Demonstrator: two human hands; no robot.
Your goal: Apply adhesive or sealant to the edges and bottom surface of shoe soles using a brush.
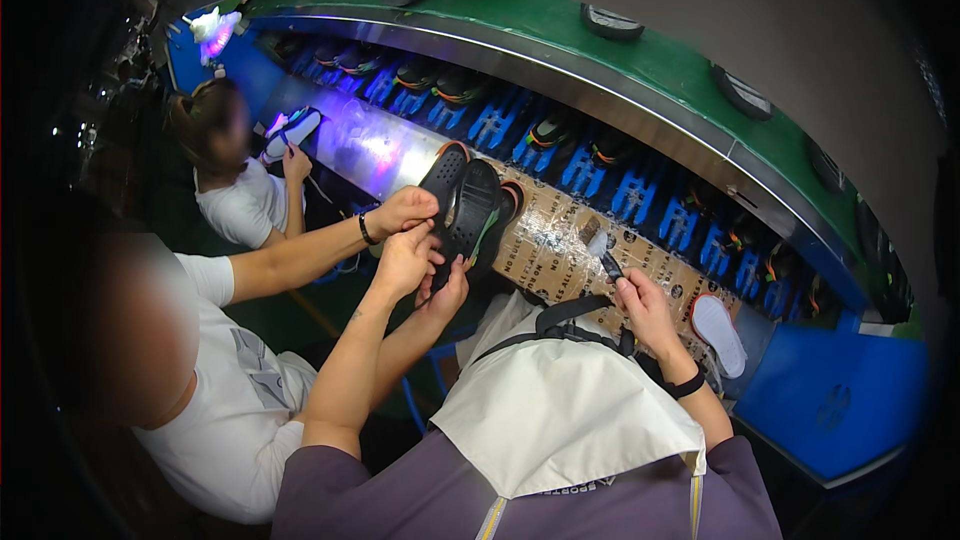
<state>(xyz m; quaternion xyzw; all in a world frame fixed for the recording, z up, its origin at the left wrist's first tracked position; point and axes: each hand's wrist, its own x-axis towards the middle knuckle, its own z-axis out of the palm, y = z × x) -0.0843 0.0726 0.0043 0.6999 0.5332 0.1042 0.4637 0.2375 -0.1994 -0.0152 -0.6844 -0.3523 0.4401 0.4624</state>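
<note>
My right hand (645, 305) is closed around the dark handle of a small brush (608, 262), its whitish tip over the cardboard-covered bench. My left hand (403, 258) has its fingers bent together beside several dark shoe soles (470, 205) with small holes and orange-green edges. What lies between those fingers is hidden. A co-worker's hand (407, 208) is just above mine, and that person's other hand (447, 292) touches the lower edge of the soles. To the right of my right hand lies a pale shoe sole (718, 335) with a red-orange rim.
Blue racks (582, 168) holding shoes run behind the bench top (545, 240). Above them, a green belt (680, 45) carries dark soles. The co-worker in white (225, 420) sits close on my left; another person (240, 195) works farther off. A blue panel (830, 390) stands at right.
</note>
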